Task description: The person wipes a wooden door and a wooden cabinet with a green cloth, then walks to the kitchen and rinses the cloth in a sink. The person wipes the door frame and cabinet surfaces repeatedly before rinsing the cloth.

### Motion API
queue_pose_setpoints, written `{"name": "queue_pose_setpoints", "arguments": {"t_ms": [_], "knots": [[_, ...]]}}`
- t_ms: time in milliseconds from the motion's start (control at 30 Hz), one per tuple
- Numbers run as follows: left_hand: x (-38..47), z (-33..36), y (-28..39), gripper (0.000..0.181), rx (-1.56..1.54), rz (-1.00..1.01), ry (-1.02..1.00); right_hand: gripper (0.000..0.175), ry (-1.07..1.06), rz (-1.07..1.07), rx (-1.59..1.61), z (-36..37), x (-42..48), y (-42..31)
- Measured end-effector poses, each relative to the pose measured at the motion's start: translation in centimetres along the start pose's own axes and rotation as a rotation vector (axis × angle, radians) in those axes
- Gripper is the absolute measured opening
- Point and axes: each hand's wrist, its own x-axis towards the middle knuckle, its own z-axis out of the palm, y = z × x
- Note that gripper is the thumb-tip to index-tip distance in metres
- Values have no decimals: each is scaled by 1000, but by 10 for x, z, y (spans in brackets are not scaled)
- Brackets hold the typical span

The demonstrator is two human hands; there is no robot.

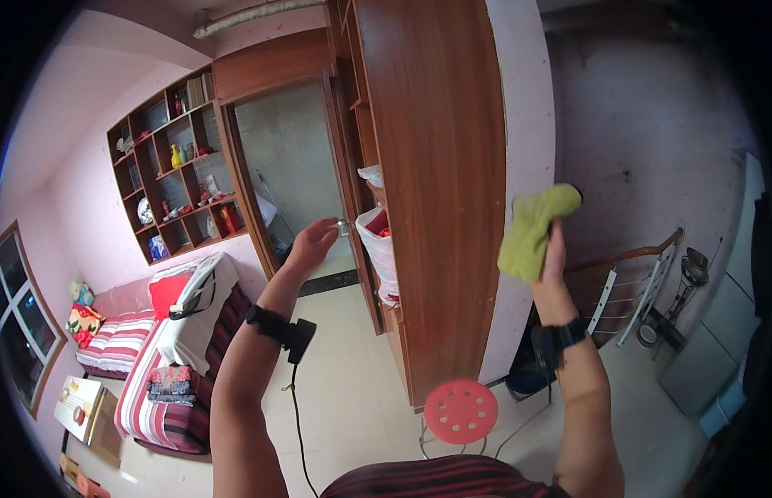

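My right hand point(553, 255), raised on the right, holds a yellow-green cloth point(530, 236) that covers most of its fingers. Behind the cloth stands a pink-white wall edge point(528, 118) beside a tall brown wooden cabinet side point(439, 187). Reaching forward on the left, my left hand point(314, 244) has its fingertips close to a metal door knob point(343, 228). Whether they touch the knob cannot be made out. The wooden door point(361, 292) stands ajar, seen nearly edge-on. Both wrists wear black strapped devices, with cables hanging down.
A round red stool point(461, 411) stands just before me by the cabinet. White bags point(378, 249) sit on its shelves. On the left are a striped sofa point(137, 404), a small table point(81, 411) and a wall shelf point(159, 168) with ornaments. A stair railing point(635, 255) rises at right.
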Motion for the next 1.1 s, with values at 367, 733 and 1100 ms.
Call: {"name": "queue_pose_setpoints", "arguments": {"t_ms": [367, 733, 1100], "knots": [[203, 56, -44, 61, -260, 77, 68, 46, -165, -747, -932, 51, 180, 134], [247, 98, -62, 88, -1414, 32, -293, 44, -350, -1062, -1811, 54, 224, 273], [227, 113, -46, 49, -727, 277, 62, 50, -24, -1450, -1722, 325, 463, 159]]}}
